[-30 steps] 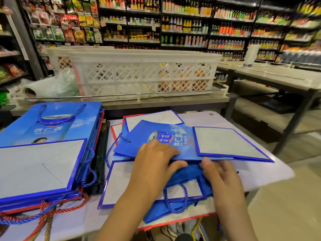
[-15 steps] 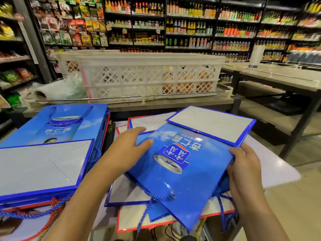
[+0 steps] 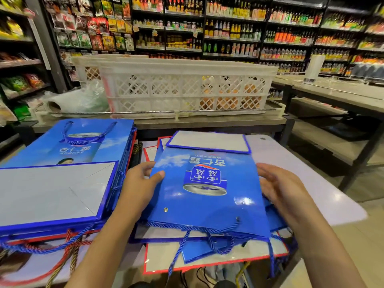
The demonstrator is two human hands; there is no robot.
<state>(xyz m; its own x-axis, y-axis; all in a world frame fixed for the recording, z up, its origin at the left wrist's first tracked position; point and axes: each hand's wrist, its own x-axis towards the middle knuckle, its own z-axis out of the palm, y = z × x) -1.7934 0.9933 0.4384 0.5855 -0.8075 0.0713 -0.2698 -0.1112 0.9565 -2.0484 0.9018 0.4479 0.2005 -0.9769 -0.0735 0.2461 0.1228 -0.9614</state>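
Note:
A flat, folded blue paper gift bag with a can picture and blue rope handles lies squared up in front of me, on top of several other flat bags. My left hand grips its left edge, thumb on top and fingers underneath. My right hand is at its right edge with fingers relaxed and slightly spread, touching the edge. A neat stack of the same blue bags lies at the left on the white table.
A white lattice plastic crate stands on a steel counter behind the table, with a clear plastic bag to its left. Store shelves of bottles and packets fill the background. Another steel counter runs along the right.
The blue bag has been lifted off the loose pile, turned from a slant to square, and lowered flat. Both hands moved to its side edges.

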